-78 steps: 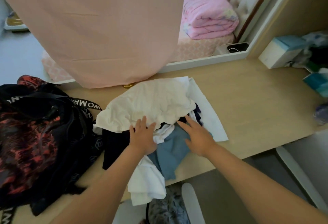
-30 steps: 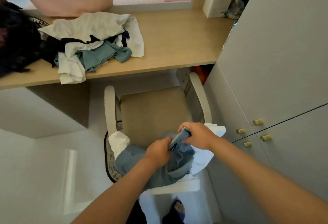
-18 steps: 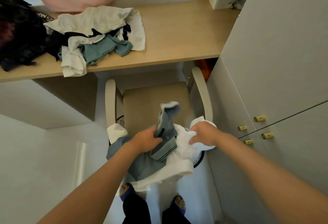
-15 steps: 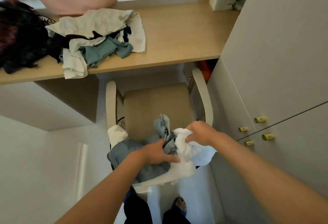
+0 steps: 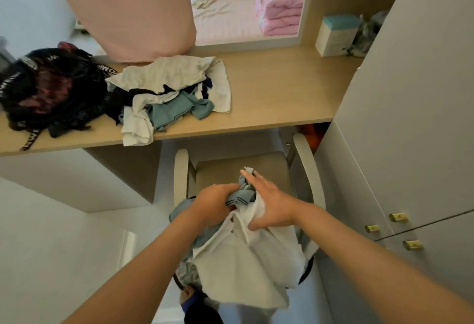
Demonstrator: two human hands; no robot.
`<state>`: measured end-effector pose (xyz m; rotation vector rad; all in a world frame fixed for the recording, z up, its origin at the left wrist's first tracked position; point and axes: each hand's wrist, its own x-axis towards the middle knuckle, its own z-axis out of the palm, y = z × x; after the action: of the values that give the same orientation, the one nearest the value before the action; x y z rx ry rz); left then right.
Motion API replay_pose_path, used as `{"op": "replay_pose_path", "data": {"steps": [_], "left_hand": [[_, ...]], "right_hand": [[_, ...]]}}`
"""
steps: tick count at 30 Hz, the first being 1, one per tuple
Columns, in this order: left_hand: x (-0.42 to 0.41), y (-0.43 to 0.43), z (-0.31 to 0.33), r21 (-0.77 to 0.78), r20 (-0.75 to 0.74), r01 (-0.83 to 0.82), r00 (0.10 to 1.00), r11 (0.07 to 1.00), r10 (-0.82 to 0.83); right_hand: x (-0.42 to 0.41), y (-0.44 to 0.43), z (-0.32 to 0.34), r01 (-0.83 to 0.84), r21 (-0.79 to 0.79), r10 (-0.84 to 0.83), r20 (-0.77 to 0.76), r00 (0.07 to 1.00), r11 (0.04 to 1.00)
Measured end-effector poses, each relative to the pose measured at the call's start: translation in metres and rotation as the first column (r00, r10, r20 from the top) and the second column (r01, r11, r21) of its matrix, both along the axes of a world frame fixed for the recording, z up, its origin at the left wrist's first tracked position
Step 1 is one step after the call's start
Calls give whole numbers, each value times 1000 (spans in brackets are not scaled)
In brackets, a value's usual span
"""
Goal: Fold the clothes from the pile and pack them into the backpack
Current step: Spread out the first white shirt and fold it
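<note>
Both forearms reach forward and down, hands meeting over the front of the chair seat [image 5: 256, 167], below the bench [image 5: 277, 93] edge.

Left hand [image 5: 215, 203]: knuckles up, fingers clenched into a bunch of blue-grey cloth [image 5: 242, 195] with dark-striped trim; grasp firm, fingertips buried in the folds.

Right hand [image 5: 269, 205]: back of hand up, fingers extended nearly straight and released, laid along the far side of the same bunch. Index fingertip lies beside a small striped edge that pokes up above the bundle. Thumb stretched out toward the body; white cloth [image 5: 243, 259] crosses the web between thumb and index. No pinch visible.

White cloth hangs from between the two hands in a wide drape, down past the chair's front edge. Cannot tell whether blue-grey and white are one garment or two.

Pile [image 5: 169, 93] of unfolded clothes sits on the bench, left of centre: cream piece on top, dark, white and teal pieces beneath, one white piece overhanging the front edge. Backpack [image 5: 51, 90], black with red pattern, lies on the bench just left of the pile, touching it.

Pale cabinet [image 5: 410, 118] with brass knobs stands at right. Pink fabric [image 5: 133, 8] hangs behind the pile.
</note>
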<state>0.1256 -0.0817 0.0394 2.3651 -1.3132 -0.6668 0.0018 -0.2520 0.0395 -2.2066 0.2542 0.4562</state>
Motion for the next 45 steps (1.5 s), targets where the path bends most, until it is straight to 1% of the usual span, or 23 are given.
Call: {"op": "replay_pose_path", "data": {"steps": [2, 4, 6, 9, 12, 15, 18, 20, 21, 22, 24, 25, 26, 27, 30, 32, 34, 35, 37, 38, 40, 42, 45], "left_hand": [[28, -7, 22, -90, 50, 3, 999, 996, 2], [62, -13, 43, -147, 85, -6, 996, 989, 19], [102, -18, 58, -196, 106, -15, 994, 981, 36], [171, -25, 79, -341, 139, 22, 990, 940, 27], [247, -34, 105, -465, 180, 16, 981, 885, 77], [321, -36, 128, -557, 223, 11, 965, 831, 137], [389, -37, 141, -592, 388, 86, 902, 801, 190], [430, -37, 134, -518, 485, 82, 848, 851, 213], [447, -35, 124, -441, 495, 48, 846, 896, 199], [459, -31, 111, -335, 477, 7, 864, 942, 163], [470, -21, 80, -101, 393, -14, 918, 995, 53], [472, -16, 65, -7, 347, -5, 938, 1000, 7], [472, -12, 53, 57, 304, 11, 952, 998, -28], [471, -9, 42, 88, 266, 24, 963, 996, -47], [466, -6, 26, 126, 209, 49, 975, 991, -75], [459, -6, 17, 160, 227, 56, 969, 985, -92], [450, -9, 5, 165, 250, 41, 965, 985, -82], [446, -11, -2, 173, 243, 29, 967, 984, -71], [442, -17, -19, 238, 240, 31, 967, 971, -90], [441, -21, -26, 282, 269, 55, 954, 958, -134], [448, -28, -38, 350, 329, 118, 913, 929, -240], [466, -40, -45, 354, 376, 155, 879, 922, -293], [507, -58, -47, 299, 396, 170, 873, 939, -284]], "right_hand": [[30, 2, 9, 112, 48, -115, 78, 990, 993], [65, 1, 19, 206, 47, -211, 169, 963, 977], [106, -6, 33, 247, 6, -240, 255, 937, 969], [174, -18, 59, 296, 12, -278, 378, 883, 955], [250, -24, 87, 355, 18, -315, 506, 803, 935], [330, -23, 110, 444, -61, -295, 666, 685, 894], [398, -22, 118, 535, -107, -288, 746, 600, 838], [430, -24, 107, 553, -151, -288, 725, 625, 819], [443, -25, 97, 543, -197, -291, 671, 681, 817], [453, -25, 85, 509, -279, -285, 572, 769, 814], [465, -22, 60, 352, -482, -261, 247, 933, 802], [467, -20, 48, 261, -528, -254, 87, 963, 808], [467, -16, 36, 199, -526, -249, -25, 968, 827], [465, -13, 26, 174, -499, -249, -86, 965, 849], [455, -7, 1, 213, -450, -285, -97, 954, 867], [446, -7, -10, 318, -441, -359, -11, 933, 839], [436, -7, -22, 453, -427, -465, 81, 881, 783], [433, -7, -29, 506, -412, -523, 79, 849, 758], [428, -8, -46, 563, -360, -610, -22, 792, 744], [428, -10, -56, 562, -336, -617, -77, 783, 756], [434, -15, -70, 508, -317, -570, -145, 809, 801], [450, -25, -77, 489, -298, -537, -101, 838, 819], [479, -38, -69, 522, -255, -535, 24, 845, 814]]}}
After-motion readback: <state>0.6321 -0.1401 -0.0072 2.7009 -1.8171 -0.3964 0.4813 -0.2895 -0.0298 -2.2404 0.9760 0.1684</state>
